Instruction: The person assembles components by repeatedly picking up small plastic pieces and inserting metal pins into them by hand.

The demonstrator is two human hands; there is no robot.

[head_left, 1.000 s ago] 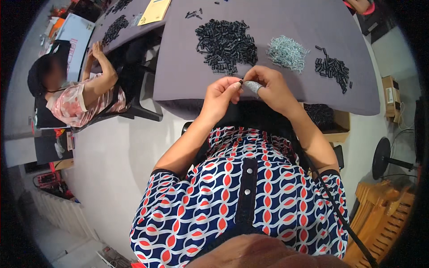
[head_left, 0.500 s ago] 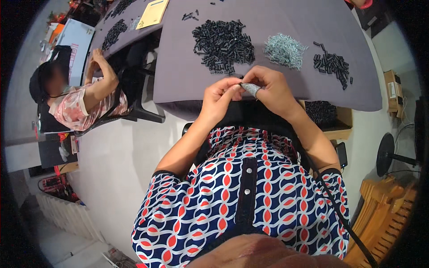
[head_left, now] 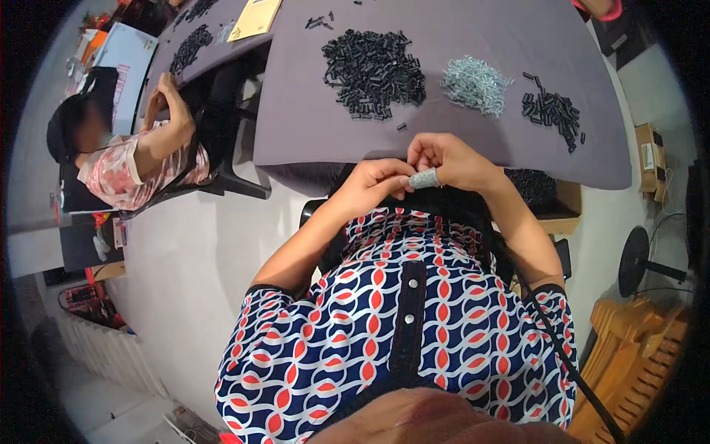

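Note:
My left hand and my right hand meet just off the table's near edge, fingers pinched together. A grey wrap covers my right thumb. Whatever is held between the fingertips is hidden. Beyond my hands, on the grey-covered table, lies a large pile of small black tube-shaped pieces. A heap of small silver metal pieces sits to its right, and a smaller pile of black pieces farther right. One loose black piece rests between the large pile and my hands.
Under the table's right side is a cardboard box holding black pieces. Several loose black pieces lie at the far left. Another person sits at the left by a table with black piles and a yellow pad.
Both hands have come down toward me, off the table's edge. A small dark piece showed at the fingertips before; now it is out of sight. The grey-wrapped thumb has turned sideways.

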